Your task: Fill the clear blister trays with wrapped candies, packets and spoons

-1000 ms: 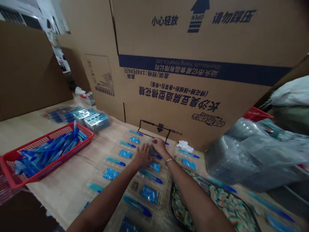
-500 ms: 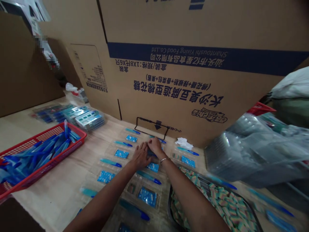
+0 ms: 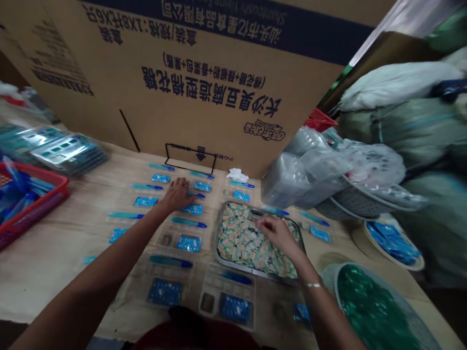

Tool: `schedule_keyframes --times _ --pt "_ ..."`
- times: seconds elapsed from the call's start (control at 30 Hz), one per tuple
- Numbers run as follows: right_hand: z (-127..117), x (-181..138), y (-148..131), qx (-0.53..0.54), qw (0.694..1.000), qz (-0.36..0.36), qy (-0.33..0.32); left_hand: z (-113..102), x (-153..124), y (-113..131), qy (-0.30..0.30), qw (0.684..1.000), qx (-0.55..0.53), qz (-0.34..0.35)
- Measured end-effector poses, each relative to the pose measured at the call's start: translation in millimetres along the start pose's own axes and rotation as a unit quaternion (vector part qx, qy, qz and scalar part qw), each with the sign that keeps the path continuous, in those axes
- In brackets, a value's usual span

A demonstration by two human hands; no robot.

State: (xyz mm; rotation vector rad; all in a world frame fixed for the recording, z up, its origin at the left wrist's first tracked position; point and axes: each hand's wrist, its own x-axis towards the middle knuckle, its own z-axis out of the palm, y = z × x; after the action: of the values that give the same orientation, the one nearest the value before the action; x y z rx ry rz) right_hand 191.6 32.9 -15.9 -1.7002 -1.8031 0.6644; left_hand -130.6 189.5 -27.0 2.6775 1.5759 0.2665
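Metal tray (image 3: 218, 243) of striped wrapped sweets (image 3: 241, 253): sits on wooden-look table (image 3: 47, 277), directly in front of wearer, right of centre, rim intact, pile fills tray.

Head view, hands: R hand (image 3: 277, 234) is over tray, fingertips down at the sweets, fingers close together and curled; blurred, so cannot tell if any piece is pinched. Metal bangle (image 3: 314, 285) on R wrist. L hand (image 3: 177, 195) is palm-down on clear plastic blister trays (image 3: 168, 240), fingers slightly apart, nothing clamped. Nearest to it: blue pkt (image 3: 192, 209) and blue plastic stick (image 3: 188, 222), both in tray recesses, just beside fingertips.

Head view, surroundings: rows of blister trays w/ blue pkts and sticks lie left of and below metal tray, more to its right. Red basket (image 3: 54, 181) w/ blue items at far L edge; bagged stacked trays (image 3: 62, 153) behind it. Printed carton (image 3: 204, 107) stands along back, white tissue (image 3: 237, 175) at its foot. At R: bagged clear plastic (image 3: 302, 175), sacks (image 3: 397, 116), plate of blue pkts (image 3: 392, 243), round basin of green items (image 3: 372, 306).
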Motion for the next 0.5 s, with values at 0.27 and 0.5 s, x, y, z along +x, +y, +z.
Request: schedule_keyframes --times 0.27,0.5 --pt "36.7 -39.1 -22.0 -0.052 0.998 -0.013 0.036 -17.1 -51.5 123.0 -0.054 0.976 -0.093 0.188" --pt "42.8 -38.9 -18.8 0.036 0.997 0.017 0.066 -19.6 -53.1 153.7 -0.065 0.994 -0.052 0.073"
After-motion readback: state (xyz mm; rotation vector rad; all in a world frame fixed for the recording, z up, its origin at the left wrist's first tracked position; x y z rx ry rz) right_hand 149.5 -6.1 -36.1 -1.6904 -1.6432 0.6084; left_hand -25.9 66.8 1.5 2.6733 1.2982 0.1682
